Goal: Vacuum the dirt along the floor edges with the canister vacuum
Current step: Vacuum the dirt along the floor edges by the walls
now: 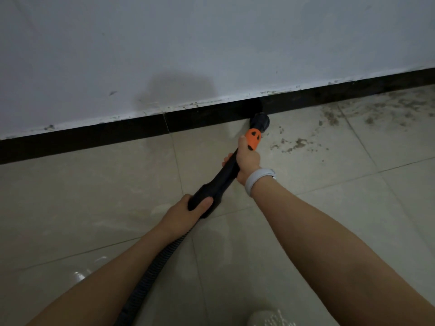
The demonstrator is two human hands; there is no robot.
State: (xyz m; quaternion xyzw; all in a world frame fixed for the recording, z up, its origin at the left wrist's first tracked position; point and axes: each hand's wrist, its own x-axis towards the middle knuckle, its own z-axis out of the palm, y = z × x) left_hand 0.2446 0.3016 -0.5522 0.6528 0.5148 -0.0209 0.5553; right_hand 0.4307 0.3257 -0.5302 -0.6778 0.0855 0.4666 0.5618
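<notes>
1. My right hand [248,160] has its fingers clamped on the vacuum wand [231,167] near its orange collar [253,139].
2. My left hand [188,209] grips the wand's rear.
3. Nozzle [260,120] touches the black skirting [200,116]; dirt [294,144] lies just right.

We see no readable text, label, brand or number here, not even on the vacuum wand [231,165].

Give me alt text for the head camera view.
Both hands grip a black vacuum wand, its nozzle at the black baseboard: right hand near the orange collar, left hand by the hose. Dirt lies on the tiles to the right.
</notes>
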